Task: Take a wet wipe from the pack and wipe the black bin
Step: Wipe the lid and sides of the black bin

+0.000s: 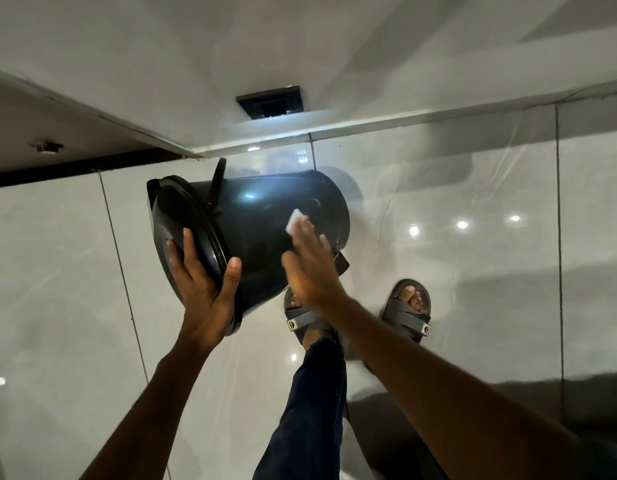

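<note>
Seen from above, a person tips a black bin (251,216) onto its side over a glossy tiled floor (473,188), its lidded top turned to the left and its base to the right. The left hand (199,282) is spread wide around the lid (182,230), fingers across the lid's face and the thumb hooked over the rim on the bin's near side. The right hand (309,261) lies flat against the bin's wall near its base, fingers nearly straight, pressing a small white wet wipe (294,220) to the plastic; only the wipe's far edge shows beyond the fingertips. A thin black handle (217,180) stands up from the bin's far side just behind the lid. Below the bin, two feet in grey strapped sandals (409,311) stand on the tiles, the left one partly hidden by the right forearm, with a dark blue trouser leg (310,410) rising toward the camera. A dark square fitting (270,102) sits low in the pale wall beyond
</note>
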